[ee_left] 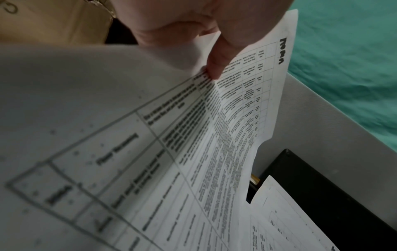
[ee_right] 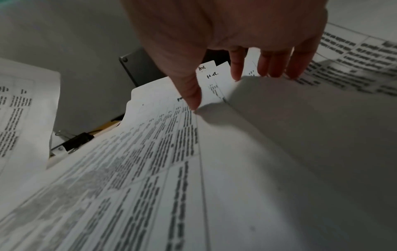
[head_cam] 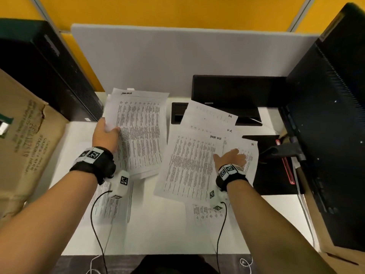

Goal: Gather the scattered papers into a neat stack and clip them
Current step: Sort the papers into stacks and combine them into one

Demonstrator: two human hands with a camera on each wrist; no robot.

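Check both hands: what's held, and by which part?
Left hand pinches a sheaf of papers at its left edge, thumb on top. Right hand holds nothing: straight fingers press on the spread sheets.

White papers (head_cam: 138, 131) – black printed tables; yellow wall (head_cam: 177, 10).
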